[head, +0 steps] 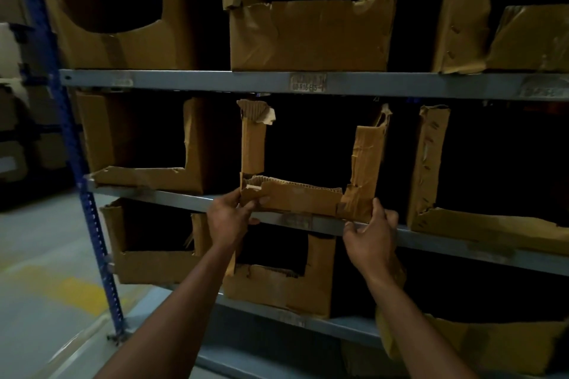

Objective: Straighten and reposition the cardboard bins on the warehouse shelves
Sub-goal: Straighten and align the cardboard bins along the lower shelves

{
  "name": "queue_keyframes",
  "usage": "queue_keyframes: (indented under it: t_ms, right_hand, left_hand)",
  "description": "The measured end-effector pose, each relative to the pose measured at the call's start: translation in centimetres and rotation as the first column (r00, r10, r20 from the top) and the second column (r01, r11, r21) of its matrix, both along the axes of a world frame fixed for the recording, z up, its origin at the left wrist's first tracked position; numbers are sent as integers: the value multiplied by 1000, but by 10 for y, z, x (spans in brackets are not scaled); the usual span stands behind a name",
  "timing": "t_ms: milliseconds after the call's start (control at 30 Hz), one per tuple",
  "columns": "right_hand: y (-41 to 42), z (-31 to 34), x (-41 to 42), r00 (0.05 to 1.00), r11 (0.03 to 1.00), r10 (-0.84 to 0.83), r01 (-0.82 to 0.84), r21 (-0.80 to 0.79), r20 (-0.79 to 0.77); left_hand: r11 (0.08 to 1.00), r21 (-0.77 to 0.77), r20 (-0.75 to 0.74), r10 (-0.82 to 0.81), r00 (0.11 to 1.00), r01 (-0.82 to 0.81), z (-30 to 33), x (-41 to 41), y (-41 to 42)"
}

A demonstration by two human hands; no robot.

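We find the middle cardboard bin standing on the middle shelf, its front wall torn and its cut-out opening dark inside. The left hand pinches the bin's lower left front corner, thumb on the torn face and fingers curled beneath. The right hand grips the lower right corner, fingers along the bin's side and thumb at the shelf edge. Neighbouring bins stand to the left and right on the same shelf. A label marks the upper beam. A blue upright bounds the rack's left side.
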State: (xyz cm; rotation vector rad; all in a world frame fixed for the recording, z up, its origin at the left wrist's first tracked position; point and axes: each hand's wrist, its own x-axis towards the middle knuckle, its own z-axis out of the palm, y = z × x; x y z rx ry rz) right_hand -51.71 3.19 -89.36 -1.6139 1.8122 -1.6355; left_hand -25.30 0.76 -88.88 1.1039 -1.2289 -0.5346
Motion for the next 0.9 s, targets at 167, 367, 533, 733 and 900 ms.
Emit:
queue_keyframes:
  t_ms: [167,367,533,733,900]
  right_hand:
    - [-4,0,-5,999,1000,4,-4,-8,-40]
    - [-11,-6,-11,998,999,46,-47,-18,-48]
    - [-12,-11,-11,996,996,83,-84,-33,-42]
    - [-12,-25,-20,991,999,48,-44,32,-122]
    - [1,-49,-21,925,998,-39,55,33,-377]
  left_hand:
    - [998,48,12,29,1000,-29,-5,6,-12]
    - [996,58,65,63,996,-66,-8,7,-23]
    - [992,47,97,108,989,-113,-15,12,-28]
    - [963,73,-28,262,965,-259,-28,7,-30]
    - [950,-24,19,313,949,-313,-66,-9,-13]
